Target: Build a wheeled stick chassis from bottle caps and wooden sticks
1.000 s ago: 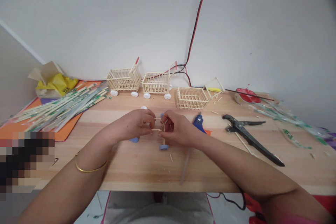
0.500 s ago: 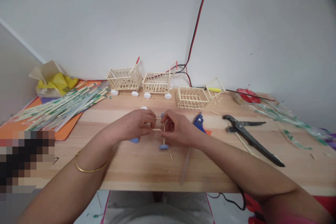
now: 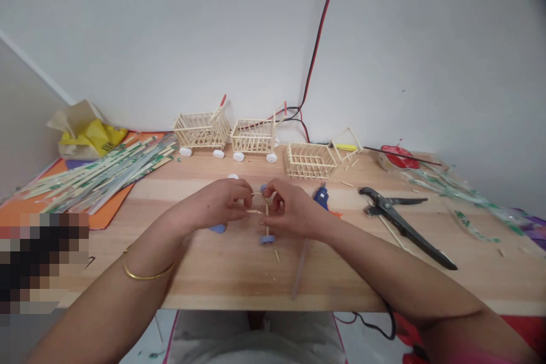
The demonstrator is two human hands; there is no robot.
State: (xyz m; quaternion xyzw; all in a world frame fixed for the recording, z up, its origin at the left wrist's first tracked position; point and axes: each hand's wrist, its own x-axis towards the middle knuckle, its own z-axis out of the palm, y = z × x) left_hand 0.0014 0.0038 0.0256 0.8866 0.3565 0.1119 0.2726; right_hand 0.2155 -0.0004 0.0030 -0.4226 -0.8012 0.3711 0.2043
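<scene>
Low over the middle of the table, both hands are closed on a small wheeled stick frame with blue wheels. The fingers of my left hand pinch its left part, and a blue wheel shows beneath that hand. My right hand grips the sticks by the right axle, thumb and fingertips close together. Part of the frame is hidden behind the fingers. A white wheel shows just beyond my left hand. Right of my right hand lies a blue glue gun.
Two stick carts with white wheels, a left one and a middle one, stand by the wall. A wheelless stick basket is beside them. Black pliers and a red bowl lie right, wrapped chopsticks left.
Both hands keep their hold on the frame and have hardly moved. The view has shifted slightly, so things on the right appear a little further left.
</scene>
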